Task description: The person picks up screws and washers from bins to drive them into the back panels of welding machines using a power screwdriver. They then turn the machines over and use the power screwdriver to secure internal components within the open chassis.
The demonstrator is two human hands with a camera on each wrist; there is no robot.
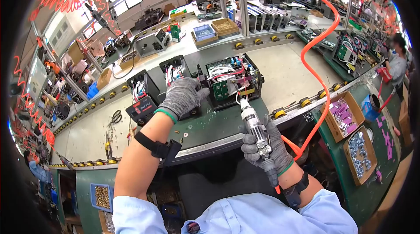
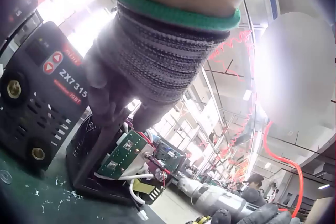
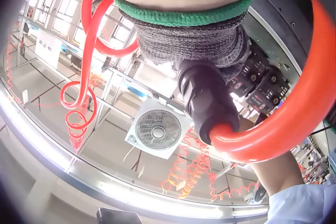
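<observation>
My gloved left hand [image 1: 181,97] reaches over the line of half-built welding machines. Its fingertips pinch the upper edge of a black housing [image 2: 89,166]. That welding machine [image 1: 227,81] sits without its cover, showing a green circuit board [image 1: 220,89], white wires and red wires. My gloved right hand [image 1: 280,151] grips an air screwdriver [image 1: 253,122], its nose pointing up and away toward the front of this machine. A red hose [image 3: 262,145] runs from the tool's rear end. Left of it stand another open machine [image 1: 173,70] and one with a ZX7 315 front panel [image 1: 142,108].
Loose washers [image 1: 185,134] lie near the green board's front edge. Scissors [image 1: 115,117] and pliers [image 1: 108,144] rest farther left. On the right side table are boxes of purple parts [image 1: 343,116] and metal parts [image 1: 359,155]. The red air hose [image 1: 306,59] hangs across the right side.
</observation>
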